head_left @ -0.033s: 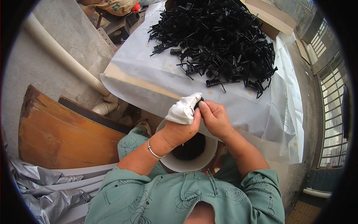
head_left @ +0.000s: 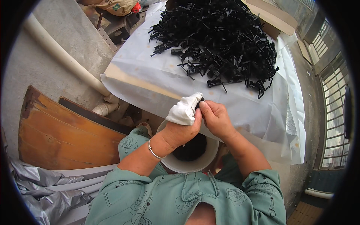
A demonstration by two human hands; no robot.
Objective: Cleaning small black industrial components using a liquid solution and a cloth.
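Observation:
My left hand wears a white cloth cover over its fingers and is closed on a small black plastic piece. From the right, my right hand pinches the same piece between thumb and fingers. Most of the piece is hidden, so its exact kind does not show. Just beyond the hands, a large heap of black plastic parts with thin sprue-like sticks lies on a white sheet. Under my wrists stands a white bucket, with dark contents inside.
A cardboard flap borders the heap at the back right. On the left are a pale pipe, a worn wooden board and silver sheeting. Metal parts sit at the back left. A barred window is at the right.

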